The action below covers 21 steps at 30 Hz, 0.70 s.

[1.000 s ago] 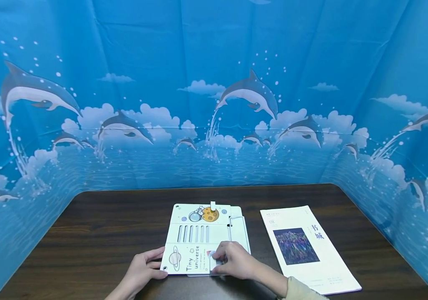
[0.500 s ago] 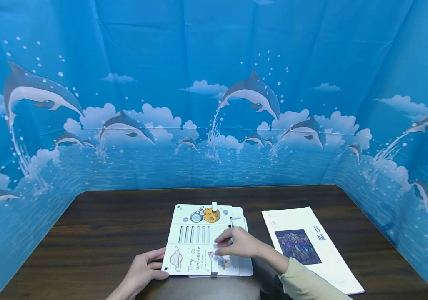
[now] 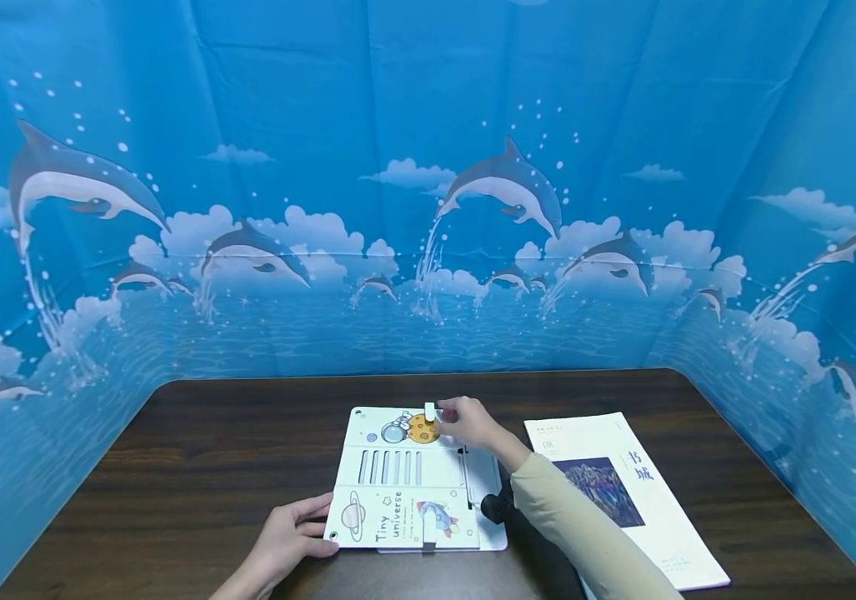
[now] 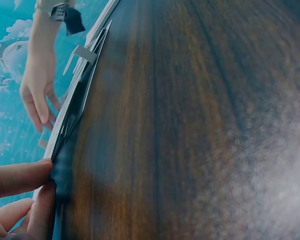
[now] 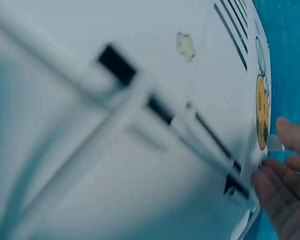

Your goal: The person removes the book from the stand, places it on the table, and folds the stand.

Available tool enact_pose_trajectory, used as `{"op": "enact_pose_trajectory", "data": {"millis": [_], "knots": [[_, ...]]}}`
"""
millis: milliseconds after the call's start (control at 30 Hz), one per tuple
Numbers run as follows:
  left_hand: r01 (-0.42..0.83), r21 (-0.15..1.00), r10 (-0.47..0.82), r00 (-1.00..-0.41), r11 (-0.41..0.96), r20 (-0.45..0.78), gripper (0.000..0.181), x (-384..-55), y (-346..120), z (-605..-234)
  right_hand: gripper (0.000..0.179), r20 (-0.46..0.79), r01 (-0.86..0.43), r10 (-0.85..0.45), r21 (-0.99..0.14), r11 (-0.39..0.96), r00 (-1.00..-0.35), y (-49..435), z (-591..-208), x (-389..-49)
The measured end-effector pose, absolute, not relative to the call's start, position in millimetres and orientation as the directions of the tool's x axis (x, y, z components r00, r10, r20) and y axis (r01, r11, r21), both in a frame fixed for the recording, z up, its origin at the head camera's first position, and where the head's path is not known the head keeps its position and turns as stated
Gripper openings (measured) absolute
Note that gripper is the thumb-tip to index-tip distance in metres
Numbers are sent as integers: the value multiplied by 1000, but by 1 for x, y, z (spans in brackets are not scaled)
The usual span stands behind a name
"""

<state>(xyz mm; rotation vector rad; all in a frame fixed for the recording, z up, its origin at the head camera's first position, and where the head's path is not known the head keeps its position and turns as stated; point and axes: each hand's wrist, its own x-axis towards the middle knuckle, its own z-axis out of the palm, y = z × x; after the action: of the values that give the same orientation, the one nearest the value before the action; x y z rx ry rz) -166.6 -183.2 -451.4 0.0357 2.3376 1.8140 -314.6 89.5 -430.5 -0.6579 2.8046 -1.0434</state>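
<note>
A white folding book stand (image 3: 384, 467), printed with a planet, a rocket, an astronaut and "Tiny universe", lies flat on the table. My left hand (image 3: 294, 533) grips its left edge; the left wrist view shows the thumb and fingers (image 4: 21, 179) pinching that edge. At the far edge, my right hand (image 3: 468, 423) is beside the upper page clip (image 3: 430, 412), its fingers loosely bent. In the right wrist view a gap shows between thumb and fingers (image 5: 285, 182), with the clip (image 5: 275, 143) close by. The lower page clip (image 3: 429, 530) sits over the rocket picture.
A white magazine (image 3: 641, 533) with a dark picture lies to the right, partly under the right sleeve (image 3: 585, 521). The dark wood table (image 3: 210, 467) ends at a blue dolphin-print curtain (image 3: 397, 317). A wire support (image 5: 85, 165) shows on the stand's right part.
My right hand has left the lower clip at the near edge and moved away from me to the upper clip. The lower clip now stands over the rocket. My left hand stays put.
</note>
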Motion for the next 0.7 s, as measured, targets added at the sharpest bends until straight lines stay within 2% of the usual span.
{"op": "enact_pose_trajectory", "data": {"millis": [433, 700], "knots": [[-97, 964, 131, -982, 247, -133, 68, -166, -181, -453, 29, 83, -280, -279, -529, 801, -957, 71, -436, -326], [-98, 967, 137, -981, 235, -133, 69, -166, -182, -453, 27, 83, -290, -288, -500, 816, -954, 69, -435, -327]]}}
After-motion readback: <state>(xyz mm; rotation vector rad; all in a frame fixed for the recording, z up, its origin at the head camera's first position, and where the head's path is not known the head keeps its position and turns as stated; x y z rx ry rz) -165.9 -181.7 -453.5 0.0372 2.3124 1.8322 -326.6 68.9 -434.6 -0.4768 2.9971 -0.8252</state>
